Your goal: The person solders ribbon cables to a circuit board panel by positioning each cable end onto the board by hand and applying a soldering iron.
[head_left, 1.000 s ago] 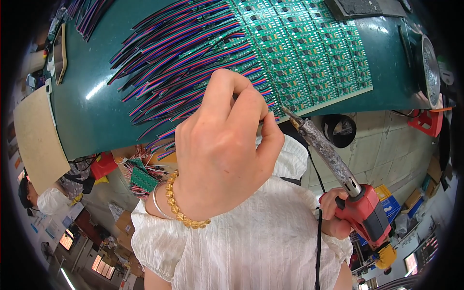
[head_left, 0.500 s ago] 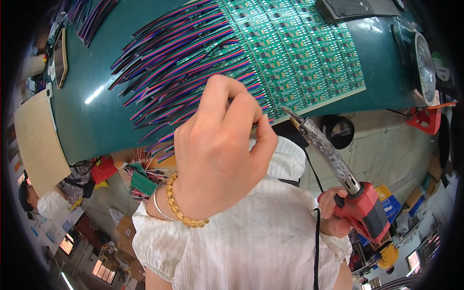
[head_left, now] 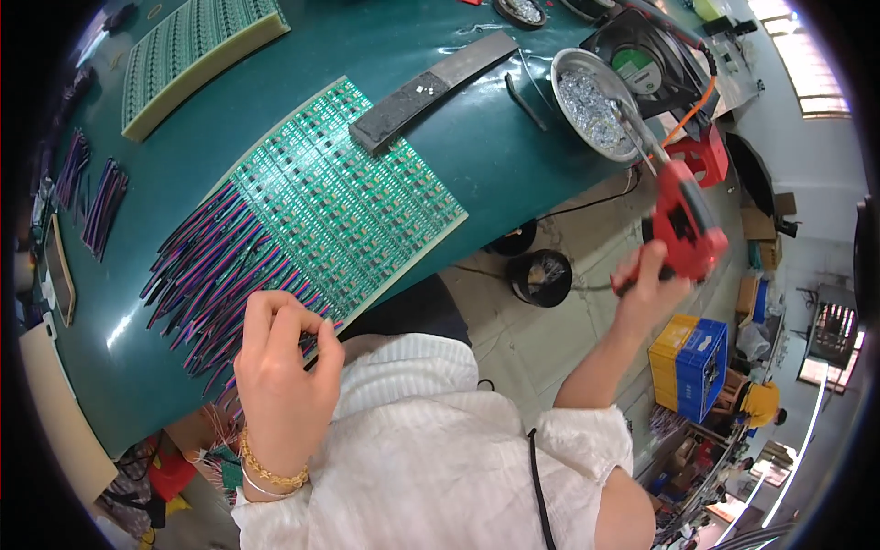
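My left hand is closed in a pinch at the near corner of a green circuit board panel, over the row of thin red, blue and black wires that fan out from its left edge. Anything between those fingertips is hidden. In my right hand is a red-handled soldering gun, slightly blurred. Its metal barrel points up and left, with the tip end over a round metal bowl of silvery solder scraps.
A dark grey bar rests on the panel's far edge. Another stack of boards lies at the back left, near loose wire bundles. A red stand is beside the bowl. Black buckets and a yellow-and-blue crate stand on the floor.
The view has swung to the right. My right hand has carried the soldering gun from beside the panel's near corner to the bowl. My left hand remains pinched by the wires.
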`<state>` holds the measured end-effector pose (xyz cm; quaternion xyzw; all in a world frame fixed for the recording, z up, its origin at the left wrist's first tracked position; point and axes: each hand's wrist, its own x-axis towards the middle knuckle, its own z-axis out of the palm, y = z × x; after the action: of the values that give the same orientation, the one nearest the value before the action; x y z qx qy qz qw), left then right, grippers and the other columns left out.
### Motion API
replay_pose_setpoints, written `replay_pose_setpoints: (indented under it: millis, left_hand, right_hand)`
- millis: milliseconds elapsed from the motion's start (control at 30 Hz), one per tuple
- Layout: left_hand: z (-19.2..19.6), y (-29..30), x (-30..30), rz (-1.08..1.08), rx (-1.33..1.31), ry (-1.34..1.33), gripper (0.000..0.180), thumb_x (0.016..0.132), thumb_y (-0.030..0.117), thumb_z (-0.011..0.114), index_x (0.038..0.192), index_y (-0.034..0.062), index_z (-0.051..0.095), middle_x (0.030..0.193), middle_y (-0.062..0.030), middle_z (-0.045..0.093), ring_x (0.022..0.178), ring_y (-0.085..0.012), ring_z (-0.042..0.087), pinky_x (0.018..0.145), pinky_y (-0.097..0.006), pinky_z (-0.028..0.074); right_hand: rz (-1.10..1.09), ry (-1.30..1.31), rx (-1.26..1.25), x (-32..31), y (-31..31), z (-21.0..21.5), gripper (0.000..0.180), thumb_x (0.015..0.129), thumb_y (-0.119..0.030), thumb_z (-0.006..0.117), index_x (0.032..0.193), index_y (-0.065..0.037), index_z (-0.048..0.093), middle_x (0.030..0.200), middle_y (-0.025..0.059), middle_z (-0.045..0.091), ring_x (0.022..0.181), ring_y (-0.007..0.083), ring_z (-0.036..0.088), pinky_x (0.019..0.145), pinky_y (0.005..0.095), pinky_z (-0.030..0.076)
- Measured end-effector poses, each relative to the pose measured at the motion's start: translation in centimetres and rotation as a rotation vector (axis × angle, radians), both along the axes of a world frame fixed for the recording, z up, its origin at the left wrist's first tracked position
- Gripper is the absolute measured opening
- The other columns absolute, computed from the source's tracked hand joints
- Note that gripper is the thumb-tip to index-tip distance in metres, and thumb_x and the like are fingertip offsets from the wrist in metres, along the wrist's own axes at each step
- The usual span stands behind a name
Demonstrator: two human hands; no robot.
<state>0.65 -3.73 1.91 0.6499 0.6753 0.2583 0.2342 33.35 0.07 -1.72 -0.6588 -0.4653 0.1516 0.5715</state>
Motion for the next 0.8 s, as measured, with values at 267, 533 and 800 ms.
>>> replay_pose_setpoints:
  millis: [267,533,800]
  left_hand:
    - [0.3,2.0,0.0,-0.141,-0.013,-0.111,0.013,0.079,0.0,0.069,0.082,-0.0023,0.056,0.093,-0.0153,0.052,0.071,-0.0346,0.06,0.059,-0.043,0.051]
    - [0.1,1.5,0.6,-0.013,-0.03,-0.083,0.013,0.077,-0.005,0.071,0.08,0.0004,0.059,0.089,-0.0068,0.054,0.062,-0.0143,0.049,0.051,-0.026,0.038]
    - [0.2,1.3,0.3,0.021,-0.013,-0.106,0.01,0.078,-0.005,0.066,0.079,0.0009,0.058,0.087,-0.0062,0.054,0.062,-0.0136,0.048,0.051,-0.026,0.037]
  right_hand:
    - [0.399,0.332,0.126,-0.8,-3.8,-0.6,0.076,0.09,-0.054,0.061,0.135,0.004,0.042,0.057,-0.0006,0.042,0.044,0.011,0.039,0.047,0.0259,0.037]
    - [0.63,0.52,-0.058,-4.5,-8.3,-0.7,0.083,0.083,-0.064,0.064,0.13,0.001,0.045,0.054,-0.0011,0.05,0.042,0.0119,0.046,0.046,0.0261,0.04]
    - [0.843,0.479,-0.281,-1.5,-12.1,-2.0,0.092,0.074,-0.073,0.067,0.128,-0.001,0.048,0.053,0.0003,0.054,0.042,0.0139,0.05,0.045,0.027,0.039]
